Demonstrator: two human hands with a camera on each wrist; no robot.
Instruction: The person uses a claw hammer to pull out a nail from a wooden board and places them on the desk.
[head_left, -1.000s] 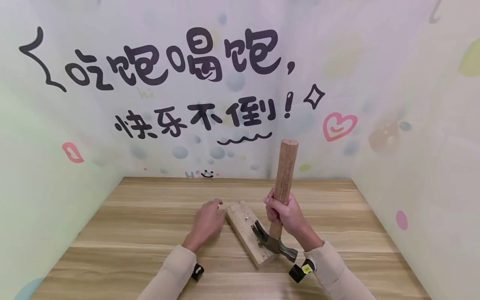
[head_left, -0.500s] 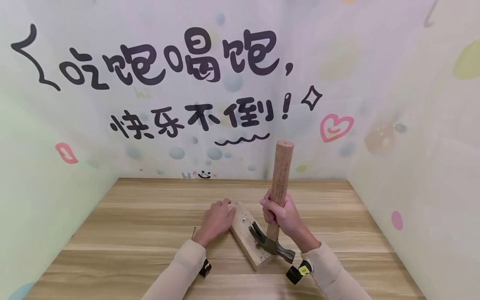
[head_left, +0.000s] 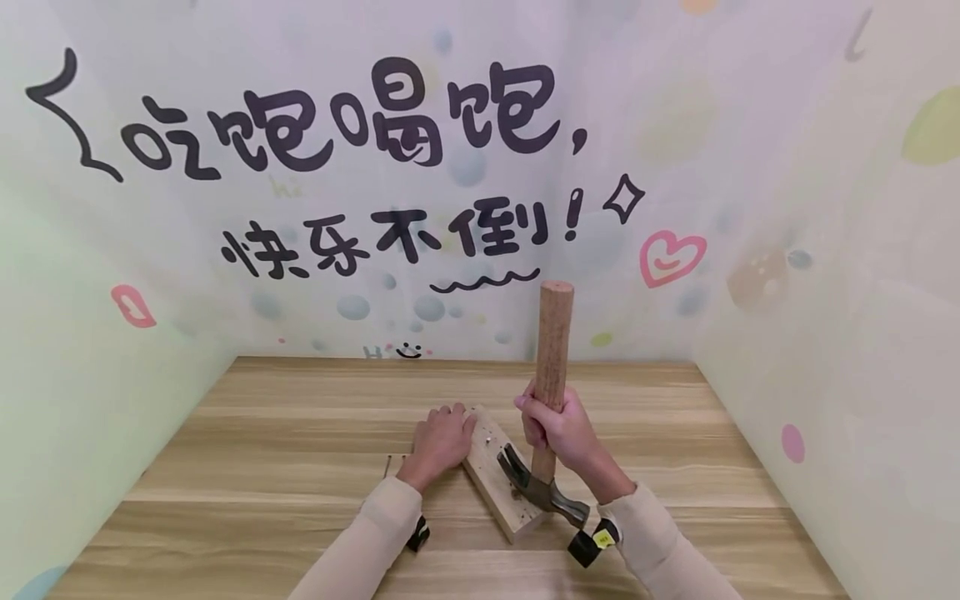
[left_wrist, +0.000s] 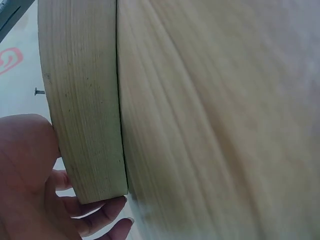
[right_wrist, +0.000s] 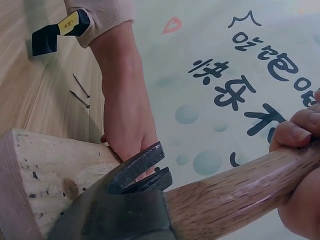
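Note:
My right hand grips a claw hammer by its wooden handle, low down near the head. The handle stands almost upright, and the steel head overlaps the near end of a wooden board in the head view. With its thumb at the top edge and fingers round the far end, my left hand holds the board. A nail sticks up from the board's top face, near my left thumb. Dark marks dot the board's face in the right wrist view, where the claw shows close over it.
Two loose nails lie on the wood-grain table, left of the board and partly behind my left forearm in the head view. Printed wall sheets enclose the table at the back and both sides.
My left hand has moved right and taken hold of the board's far end. The hammer handle's top has tipped slightly left. The loose nails have come into sight beside my left forearm.

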